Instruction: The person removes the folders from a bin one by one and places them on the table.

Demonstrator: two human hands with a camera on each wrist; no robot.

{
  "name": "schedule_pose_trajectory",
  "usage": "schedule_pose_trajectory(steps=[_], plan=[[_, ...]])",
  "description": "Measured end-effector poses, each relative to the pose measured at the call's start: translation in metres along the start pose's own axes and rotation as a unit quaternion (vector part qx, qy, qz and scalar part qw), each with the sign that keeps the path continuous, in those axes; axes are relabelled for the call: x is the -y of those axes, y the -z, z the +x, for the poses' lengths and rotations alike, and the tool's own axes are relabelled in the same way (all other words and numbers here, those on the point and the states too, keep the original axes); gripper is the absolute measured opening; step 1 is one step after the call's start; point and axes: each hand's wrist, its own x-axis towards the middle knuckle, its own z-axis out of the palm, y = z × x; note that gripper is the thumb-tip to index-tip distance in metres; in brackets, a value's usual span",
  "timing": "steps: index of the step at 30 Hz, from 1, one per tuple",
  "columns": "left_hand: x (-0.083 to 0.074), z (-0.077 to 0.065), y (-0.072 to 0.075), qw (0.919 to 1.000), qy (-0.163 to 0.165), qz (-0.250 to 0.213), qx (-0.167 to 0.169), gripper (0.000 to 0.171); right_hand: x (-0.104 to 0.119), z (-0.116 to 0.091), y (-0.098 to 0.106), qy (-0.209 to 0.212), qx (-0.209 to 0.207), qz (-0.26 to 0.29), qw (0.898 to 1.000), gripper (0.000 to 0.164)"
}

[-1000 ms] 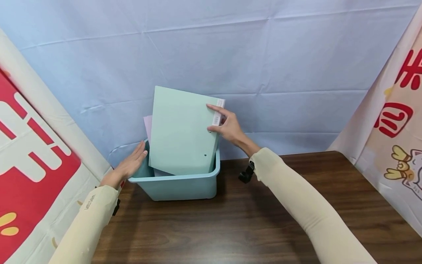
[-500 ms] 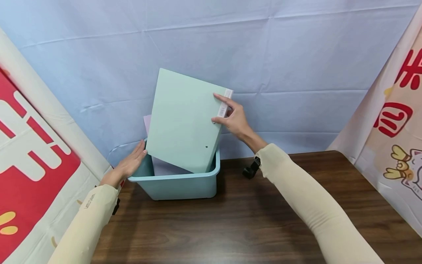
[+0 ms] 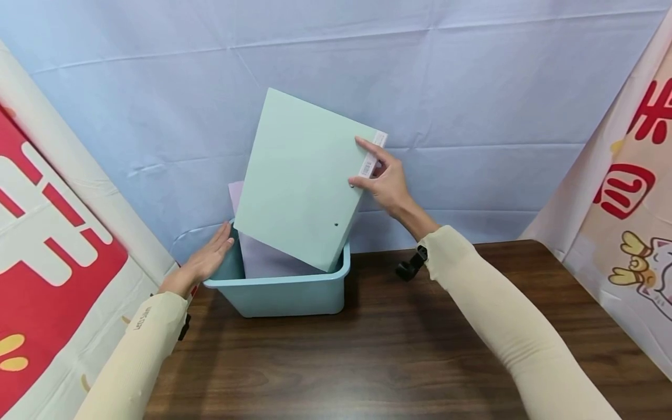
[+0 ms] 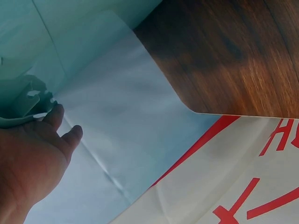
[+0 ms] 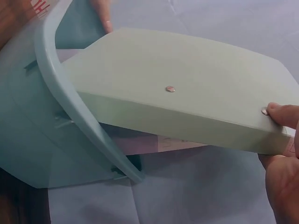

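Note:
A pale mint-green binder (image 3: 301, 181) with a white label on its spine stands tilted in a blue-green plastic bin (image 3: 294, 298). Its lower right corner is still within the rim. My right hand (image 3: 387, 181) grips the spine near the top, thumb and fingers on the cover; small metal rivets (image 5: 170, 89) show there in the right wrist view. Behind it, a lilac binder or folder (image 3: 268, 261) leans in the bin, partly hidden. With fingers extended, my left hand (image 3: 206, 262) rests against the bin's left rim; the left wrist view shows this hand (image 4: 35, 161) from the side.
The bin sits on a dark wood table (image 3: 367, 361), close to its back edge. A light blue cloth backdrop (image 3: 472, 116) hangs right behind. Printed red-and-white cloth (image 3: 52, 280) stands at the left, and another printed sheet (image 3: 625, 192) at the right.
My right hand has drawn the green binder up and to the right, and it leans more clockwise. More of the lilac one shows. My left hand has stayed at the rim.

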Motion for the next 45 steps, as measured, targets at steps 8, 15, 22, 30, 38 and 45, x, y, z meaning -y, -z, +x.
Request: schedule_pose_trajectory(steps=[8,15,22,30,38,45], plan=[[0.002,0.002,0.000,0.9999,-0.009,0.010,-0.004,0.070,0.010,0.000,0.009,0.009,-0.009,0.019,1.000,0.084],[0.001,0.001,0.001,0.9998,-0.008,0.018,-0.001,0.069,0.021,0.000,0.020,0.015,-0.020,0.046,0.999,0.087],[0.000,0.001,0.001,0.9998,0.003,0.018,0.004,0.071,0.028,0.001,0.030,0.032,-0.031,0.095,0.995,0.089],[0.001,0.000,0.000,0.9999,0.001,0.016,0.003,0.071,0.041,-0.002,0.040,0.020,-0.046,0.176,0.983,0.091],[-0.001,-0.001,-0.001,0.9999,-0.004,0.009,0.008,0.070,0.054,-0.010,0.059,0.018,-0.058,0.230,0.971,0.091],[0.003,-0.001,0.000,1.0000,-0.002,0.004,0.005,0.070,0.059,-0.018,0.075,0.014,-0.064,0.257,0.964,0.091]])
